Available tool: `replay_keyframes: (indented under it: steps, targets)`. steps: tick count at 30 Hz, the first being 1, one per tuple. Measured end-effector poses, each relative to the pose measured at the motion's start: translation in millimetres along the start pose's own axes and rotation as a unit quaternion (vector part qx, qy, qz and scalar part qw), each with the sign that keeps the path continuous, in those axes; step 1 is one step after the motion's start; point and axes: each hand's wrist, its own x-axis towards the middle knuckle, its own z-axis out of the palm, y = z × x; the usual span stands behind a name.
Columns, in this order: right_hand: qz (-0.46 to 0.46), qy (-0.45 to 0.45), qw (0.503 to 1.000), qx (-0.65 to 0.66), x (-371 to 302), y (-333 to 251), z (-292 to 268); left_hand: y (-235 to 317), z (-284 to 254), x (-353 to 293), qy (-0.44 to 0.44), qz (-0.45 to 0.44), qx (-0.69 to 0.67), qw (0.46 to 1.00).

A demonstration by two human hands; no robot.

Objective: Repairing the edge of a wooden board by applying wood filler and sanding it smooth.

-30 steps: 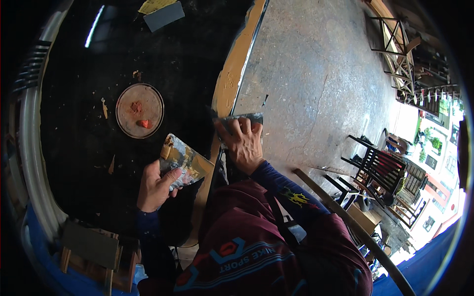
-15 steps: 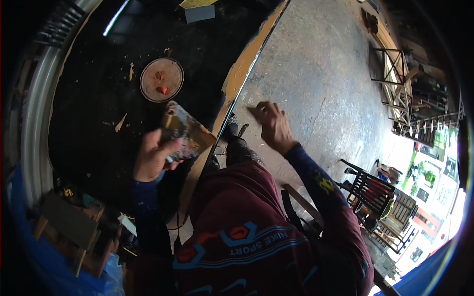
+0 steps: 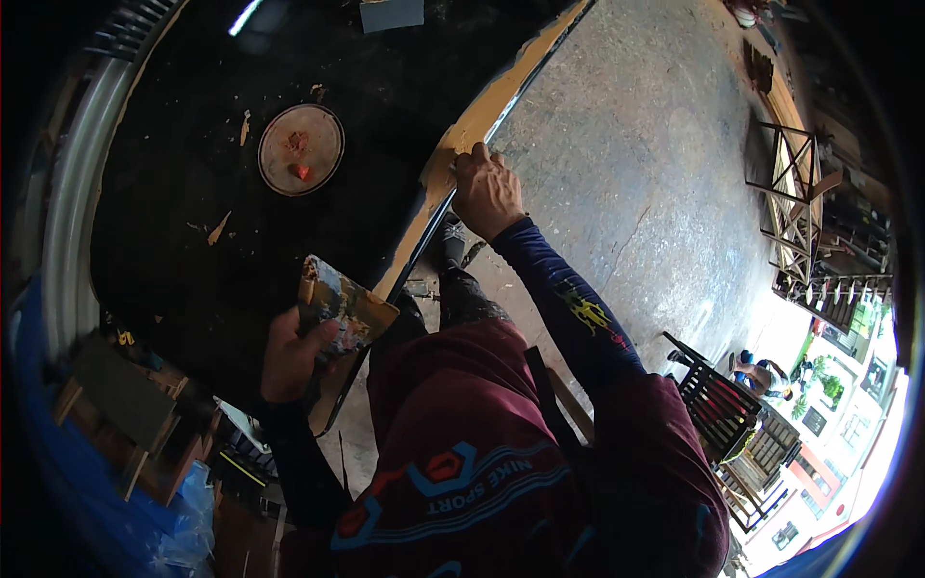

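My left hand (image 3: 291, 354) grips a filler-smeared mixing board (image 3: 344, 310), thumb on top, above the black panel's near edge. My right hand (image 3: 487, 191) is closed, its knuckles up and fingertips pressed down on a band of tan filler (image 3: 482, 116) along the right edge of the black panel (image 3: 207, 299). The small flat spreader in its fingers is mostly hidden beneath the hand. Left of the right hand, a round lid (image 3: 306, 178) lies on the panel with reddish paste (image 3: 301, 172) on it.
Tan scraps (image 3: 220, 228) lie on the panel, and a grey block (image 3: 392, 14) sits at its far end. Concrete floor (image 3: 617, 173) spreads to the right, with metal frames (image 3: 795, 183) and a dark slatted chair (image 3: 711, 393) beyond. A wooden stool (image 3: 120, 403) stands lower left.
My right hand has moved left from over the floor and come down on the tan edge band. My left hand has lowered slightly with the board. The view has shifted a little.
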Motion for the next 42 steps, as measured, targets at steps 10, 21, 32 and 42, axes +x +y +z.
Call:
replay_keyframes:
  steps: [10, 21, 32, 42]
  targets:
    - [-0.258, 0.015, 0.948, 0.186, -63, -19, -60, 14, 9, 31, -0.047, 0.008, 0.046, 0.998]
    - [-0.103, 0.070, 0.992, -0.012, -16, 47, -26, 55, -15, 61, -0.063, 0.104, -0.018, 0.992]
    - [-0.029, -0.081, 0.991, -0.101, 42, 26, -30, 11, -53, 59, -0.083, 0.029, -0.038, 0.995]
    - [-0.031, -0.104, 0.988, -0.113, -15, 5, -18, 23, -73, 73, -0.127, 0.046, -0.022, 0.991]
